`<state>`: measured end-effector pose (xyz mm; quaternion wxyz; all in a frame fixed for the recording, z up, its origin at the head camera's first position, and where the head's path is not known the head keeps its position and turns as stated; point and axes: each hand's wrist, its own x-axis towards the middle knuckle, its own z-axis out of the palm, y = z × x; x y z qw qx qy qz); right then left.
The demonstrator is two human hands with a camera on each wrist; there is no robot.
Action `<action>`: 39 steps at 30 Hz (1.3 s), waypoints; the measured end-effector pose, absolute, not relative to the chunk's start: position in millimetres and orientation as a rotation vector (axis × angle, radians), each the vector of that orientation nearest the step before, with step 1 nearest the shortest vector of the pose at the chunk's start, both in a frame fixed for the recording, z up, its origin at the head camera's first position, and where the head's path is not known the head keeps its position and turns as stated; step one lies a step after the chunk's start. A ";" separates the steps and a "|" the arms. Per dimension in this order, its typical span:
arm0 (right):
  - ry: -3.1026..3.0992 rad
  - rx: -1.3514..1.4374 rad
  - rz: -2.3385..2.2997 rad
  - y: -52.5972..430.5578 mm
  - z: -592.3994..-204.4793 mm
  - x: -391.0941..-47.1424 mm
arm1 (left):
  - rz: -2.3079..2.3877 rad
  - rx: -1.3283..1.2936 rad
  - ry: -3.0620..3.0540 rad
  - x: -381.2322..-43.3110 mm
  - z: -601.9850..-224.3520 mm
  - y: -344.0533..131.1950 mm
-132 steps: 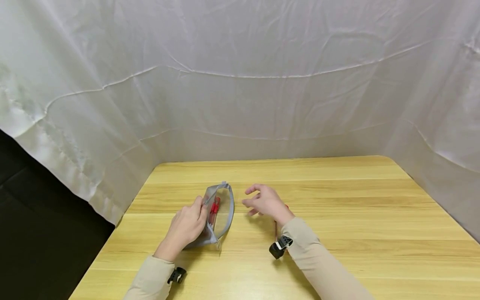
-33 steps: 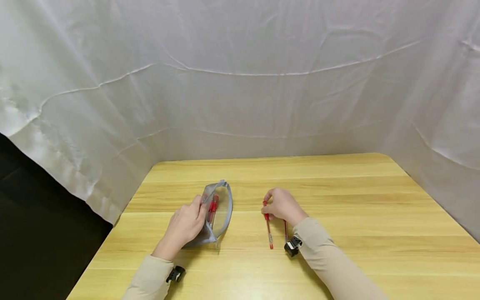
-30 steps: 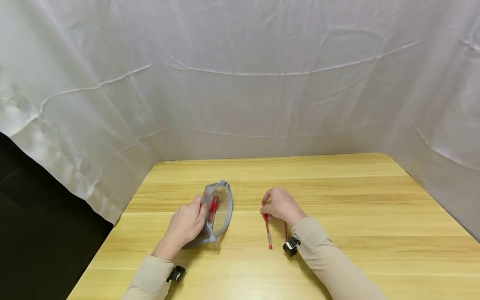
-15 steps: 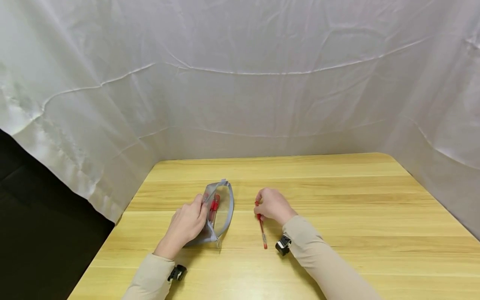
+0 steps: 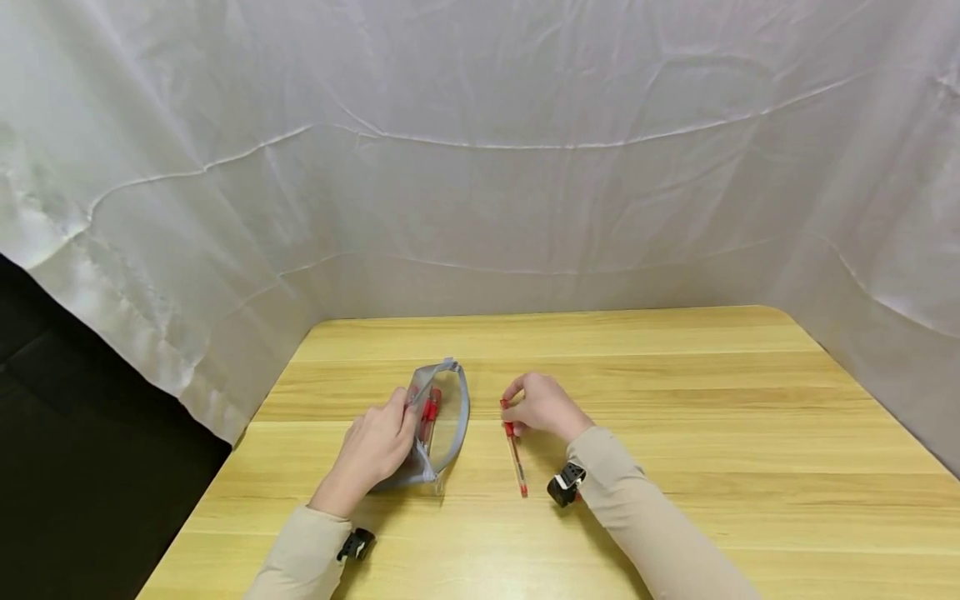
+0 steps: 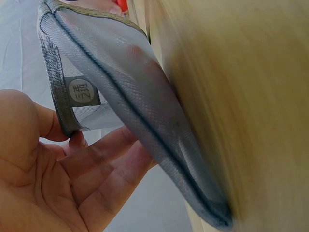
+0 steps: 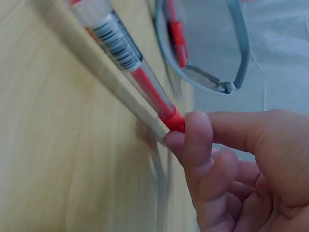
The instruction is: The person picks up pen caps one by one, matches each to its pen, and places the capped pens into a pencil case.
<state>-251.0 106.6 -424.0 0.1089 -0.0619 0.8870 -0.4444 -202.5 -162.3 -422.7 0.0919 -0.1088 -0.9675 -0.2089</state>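
Observation:
My left hand [image 5: 375, 446] pinches the near-left edge of a grey mesh pencil case [image 5: 462, 417], whose zipped mouth gapes to the right. Inside it lie red pens [image 5: 432, 408]; how many is hard to tell. In the left wrist view, the thumb and a finger grip the rim of the pencil case [image 6: 120, 82] by a small grey label [image 6: 82, 92]. Right of the case, my right hand [image 5: 543, 406] holds a clear-barrelled red pen [image 5: 517, 462] by its red upper end. The right wrist view shows fingertips on that end of the pen [image 7: 149, 92], with a barcode sticker along the barrel.
A small red tip [image 5: 578, 497] shows beside the right wrist camera [image 5: 564, 485]; the rest of that thing is hidden. The wooden table [image 5: 720, 417] ends at pale curtains [image 5: 555, 225] behind and at the sides. Black material [image 5: 75, 433] lies at the left.
Over four seconds ago my right hand held nothing; by about one second ago it gripped the pen. Since then hand and pen have moved left towards the case. My left hand has stayed put.

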 end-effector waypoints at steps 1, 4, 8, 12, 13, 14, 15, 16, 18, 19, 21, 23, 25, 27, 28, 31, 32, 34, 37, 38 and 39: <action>2.590 -0.174 -1.333 106.0 -424.2 -252.0 | -0.623 -0.323 -2.875 -202.7 -422.8 -162.2; 2.556 -0.150 -1.398 102.9 -424.5 -255.0 | -0.628 -0.323 -2.874 -202.9 -423.1 -162.3; 2.535 -0.102 -1.515 95.8 -426.9 -259.9 | -0.629 -0.323 -2.872 -203.2 -423.2 -162.6; 2.561 -0.064 -1.639 85.1 -429.5 -264.8 | -0.632 -0.323 -2.872 -203.2 -422.8 -162.7; 2.571 -0.059 -1.666 82.2 -429.9 -265.7 | -0.634 -0.322 -2.873 -203.3 -422.8 -162.8; 2.579 -0.057 -1.695 79.5 -429.8 -266.4 | -0.635 -0.323 -2.872 -203.3 -422.7 -162.8; 2.583 -0.052 -1.721 76.7 -429.1 -266.8 | -0.634 -0.323 -2.872 -203.3 -422.5 -162.8; 2.586 -0.054 -1.747 74.2 -428.7 -266.9 | -0.634 -0.324 -2.871 -203.1 -422.3 -162.8; 2.578 -0.049 -1.795 69.3 -427.7 -267.2 | -0.637 -0.325 -2.867 -202.7 -421.9 -163.1; 2.567 -0.042 -1.820 67.0 -427.2 -267.2 | -0.639 -0.327 -2.865 -202.7 -421.8 -163.2; 2.547 -0.040 -1.864 62.5 -426.8 -267.1 | -0.641 -0.331 -2.859 -202.6 -421.6 -163.3; 2.534 -0.036 -1.890 58.3 -427.4 -267.3 | -0.645 -0.335 -2.855 -202.7 -421.7 -163.5; 2.532 -0.033 -1.902 54.5 -428.8 -267.4 | -0.649 -0.337 -2.856 -203.1 -421.9 -163.4; 2.542 -0.028 -1.900 51.0 -430.7 -267.7 | -0.650 -0.336 -2.856 -203.2 -421.9 -163.4; 2.547 -0.023 -1.899 49.4 -431.6 -267.9 | -0.653 -0.335 -2.857 -203.2 -422.0 -163.5; 2.558 -0.013 -1.911 44.7 -433.9 -268.1 | -0.661 -0.338 -2.859 -203.3 -421.9 -163.6; 2.560 -0.012 -1.916 43.2 -434.5 -268.1 | -0.663 -0.339 -2.858 -203.4 -421.9 -163.6; 2.553 -0.009 -1.924 40.2 -435.4 -267.8 | -0.664 -0.343 -2.860 -203.3 -421.8 -163.7; 2.549 -0.028 -1.921 35.6 -436.7 -266.8 | -0.655 -0.345 -2.857 -203.1 -421.7 -164.0; 2.553 -0.032 -1.911 34.1 -437.5 -266.5 | -0.653 -0.346 -2.856 -203.1 -421.6 -164.0; 2.559 -0.040 -1.901 32.6 -438.0 -266.0 | -0.649 -0.346 -2.856 -202.8 -421.5 -164.1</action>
